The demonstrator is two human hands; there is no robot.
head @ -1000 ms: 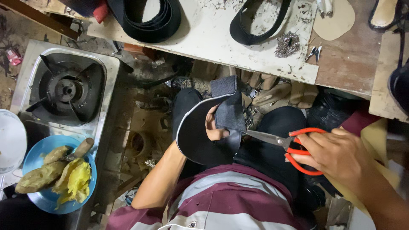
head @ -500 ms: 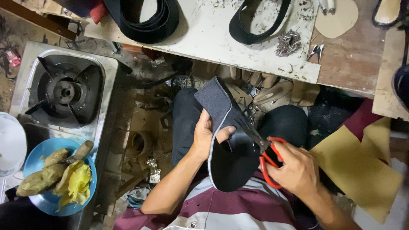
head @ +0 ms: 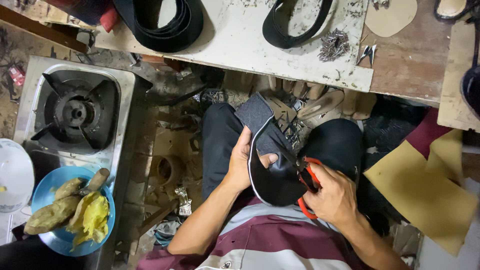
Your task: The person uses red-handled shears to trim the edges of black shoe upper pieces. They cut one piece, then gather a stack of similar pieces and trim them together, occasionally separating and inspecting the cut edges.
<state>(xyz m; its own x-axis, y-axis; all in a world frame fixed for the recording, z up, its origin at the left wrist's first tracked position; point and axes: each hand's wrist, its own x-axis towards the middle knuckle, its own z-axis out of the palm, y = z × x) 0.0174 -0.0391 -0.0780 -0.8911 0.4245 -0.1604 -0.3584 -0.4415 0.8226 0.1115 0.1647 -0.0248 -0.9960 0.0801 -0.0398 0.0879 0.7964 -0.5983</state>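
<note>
My left hand (head: pixel 246 161) grips a dark piece of sheet material (head: pixel 267 165) with a pale edge, holding it over my lap. Its upper end is a grey textured strip that points up toward the bench. My right hand (head: pixel 334 196) is closed on orange-handled scissors (head: pixel 304 176). The blades lie against the dark piece near its right edge. Both knees in dark trousers sit under the work.
A white workbench (head: pixel 240 35) spans the top, carrying black straps, a pile of small nails (head: pixel 334 44) and a tan sole cutout (head: pixel 391 17). A gas stove (head: pixel 75 112) stands at left, above a blue plate of food (head: pixel 70 212). Yellow sheets (head: pixel 425 185) lie at right.
The dark piece has been turned and raised, its grey end now pointing up. My right hand has brought the scissors in from the right onto the piece.
</note>
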